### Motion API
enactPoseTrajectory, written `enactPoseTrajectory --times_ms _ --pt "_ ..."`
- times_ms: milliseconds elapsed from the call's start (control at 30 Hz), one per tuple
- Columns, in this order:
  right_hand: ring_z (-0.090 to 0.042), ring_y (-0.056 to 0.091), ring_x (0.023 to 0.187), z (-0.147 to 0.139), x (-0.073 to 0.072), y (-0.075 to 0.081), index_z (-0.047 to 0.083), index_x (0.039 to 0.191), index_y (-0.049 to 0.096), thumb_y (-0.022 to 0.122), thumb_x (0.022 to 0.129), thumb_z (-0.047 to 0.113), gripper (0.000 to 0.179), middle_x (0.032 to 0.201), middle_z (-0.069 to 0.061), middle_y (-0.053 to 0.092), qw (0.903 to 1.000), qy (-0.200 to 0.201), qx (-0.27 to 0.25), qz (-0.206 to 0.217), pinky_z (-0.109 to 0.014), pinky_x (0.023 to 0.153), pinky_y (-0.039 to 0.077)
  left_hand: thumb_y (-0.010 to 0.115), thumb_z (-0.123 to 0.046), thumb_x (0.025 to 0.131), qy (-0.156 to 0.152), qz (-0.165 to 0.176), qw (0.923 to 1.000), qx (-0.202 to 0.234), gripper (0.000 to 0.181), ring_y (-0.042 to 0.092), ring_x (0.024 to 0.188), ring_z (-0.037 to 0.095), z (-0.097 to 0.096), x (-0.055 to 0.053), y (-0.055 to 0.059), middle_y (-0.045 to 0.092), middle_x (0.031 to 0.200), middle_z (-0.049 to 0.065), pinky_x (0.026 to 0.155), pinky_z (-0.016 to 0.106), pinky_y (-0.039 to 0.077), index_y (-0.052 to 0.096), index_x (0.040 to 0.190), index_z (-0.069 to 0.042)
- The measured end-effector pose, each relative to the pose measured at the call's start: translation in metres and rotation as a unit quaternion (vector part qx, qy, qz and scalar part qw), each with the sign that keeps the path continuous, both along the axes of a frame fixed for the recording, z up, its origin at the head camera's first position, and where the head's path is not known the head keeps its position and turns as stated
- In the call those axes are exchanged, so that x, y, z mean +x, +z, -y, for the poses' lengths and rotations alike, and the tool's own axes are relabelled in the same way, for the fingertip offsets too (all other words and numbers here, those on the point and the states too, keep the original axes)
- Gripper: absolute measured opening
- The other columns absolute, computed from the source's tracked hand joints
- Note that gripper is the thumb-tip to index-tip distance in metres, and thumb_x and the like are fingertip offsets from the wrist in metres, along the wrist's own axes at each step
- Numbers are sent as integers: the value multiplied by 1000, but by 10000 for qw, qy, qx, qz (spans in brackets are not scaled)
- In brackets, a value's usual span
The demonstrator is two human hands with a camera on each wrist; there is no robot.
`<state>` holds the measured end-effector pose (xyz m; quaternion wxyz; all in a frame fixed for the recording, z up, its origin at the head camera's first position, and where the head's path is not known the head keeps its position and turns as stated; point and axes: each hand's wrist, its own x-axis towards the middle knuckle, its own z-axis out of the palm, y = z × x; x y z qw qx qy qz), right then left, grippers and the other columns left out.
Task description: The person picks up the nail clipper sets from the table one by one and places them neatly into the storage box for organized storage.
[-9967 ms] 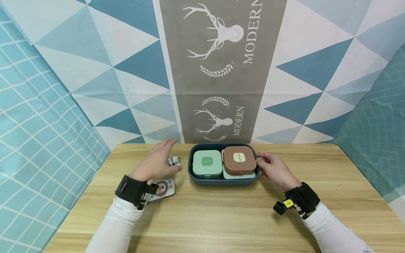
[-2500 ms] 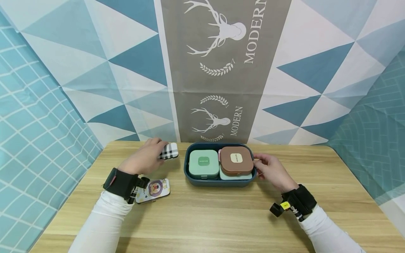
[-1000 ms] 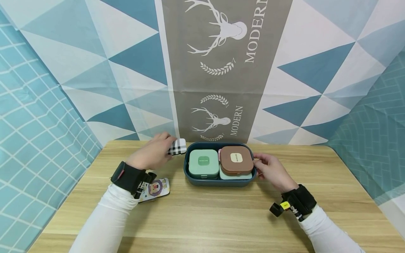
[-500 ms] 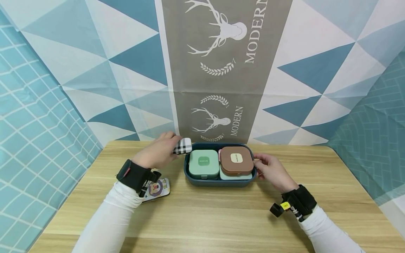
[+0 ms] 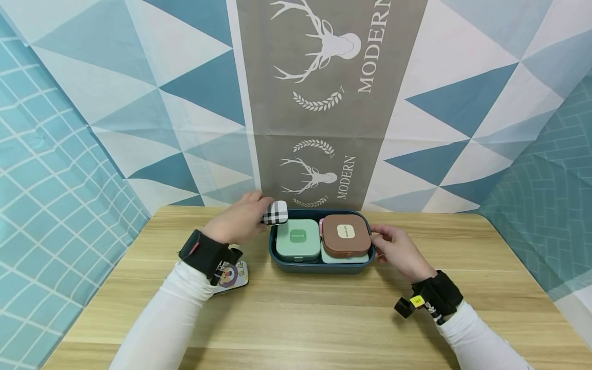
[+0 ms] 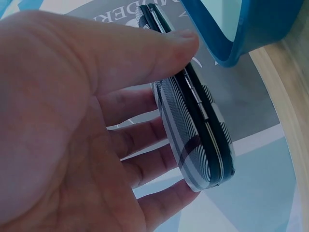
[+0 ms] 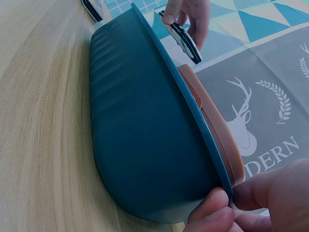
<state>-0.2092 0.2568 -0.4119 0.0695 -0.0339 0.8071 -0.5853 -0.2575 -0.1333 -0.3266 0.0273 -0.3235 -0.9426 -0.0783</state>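
Note:
My left hand (image 5: 238, 220) holds a slim black-and-white plaid clamshell case (image 5: 276, 213), thumb on one side and fingers on the other. A metal hinge shows along the edge of the plaid case (image 6: 190, 111) in the left wrist view. The case overlaps the left rim of a dark blue oval bin (image 5: 319, 267). Inside the bin sit a mint green manicure case (image 5: 298, 249) and a brown manicure case (image 5: 333, 244), the brown one lying on top of a pale case (image 5: 347, 259). My right hand (image 5: 402, 254) pinches the bin's right rim between thumb and fingers.
A cartoon lion case (image 5: 236, 276) lies on the wooden table (image 5: 305, 318), partly hidden behind the left wrist camera. A patterned cloth backdrop (image 5: 319, 118) rises along the table's far edge.
Ten seconds ago the left hand was empty over the plaid case. It now grips that case, lifted and carried right to the bin's left rim. The right hand stays at the rim.

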Motion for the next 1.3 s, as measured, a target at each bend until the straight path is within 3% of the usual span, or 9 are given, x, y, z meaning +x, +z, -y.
enactPoseTrajectory --times_ms 667,1300 --pt "-21 59 76 0 -1 -1 -6 155 47 51 113 14 46 97 -17 61 10000 -23 -4 2 -31 63 53 79 -14 98 10 85 9997 -219 60 51 122 34 -19 -5 2 55 133 18 104 46 48 53 150 3" --pt "-21 58 75 0 -1 -1 -5 154 48 52 113 14 45 97 -18 62 10000 -27 -9 -34 -32 63 53 75 -12 99 -161 56 9993 -328 58 51 122 33 -32 -10 0 54 135 18 106 45 47 52 151 3"
